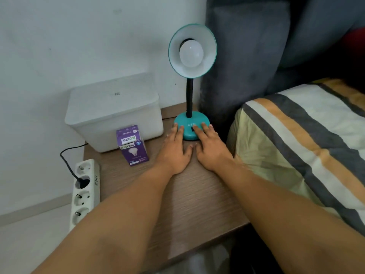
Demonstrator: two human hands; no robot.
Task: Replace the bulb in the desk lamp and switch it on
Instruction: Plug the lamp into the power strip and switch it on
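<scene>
Bulb (191, 54), frosted and round, seated in the socket inside the teal shade (209, 46) of the desk lamp (189, 99), unlit, the shade tilted up toward the viewer atop a black bendable neck. The globe looks light, smooth and breakable; it is probably best cupped around its widest part with the fingertips and turned gently, while the other hand steadies the shade or the base (186, 120), since the neck will likely flex under torque. Bulb well above and beyond both hands. Left hand (174, 149) flat and spread on the tabletop (197, 194), palm down, holding nothing, fingertips touching the left edge of the base. Right hand (210, 147) likewise flat and empty, fingers lying over the right of the base next to a dark switch. Purple bulb box (132, 145) upright just left of the left hand, before a white lidded bin (113, 111). Power strip (85, 192) beside the tabletop, one plug in. Striped bed (296, 145) to the right.
</scene>
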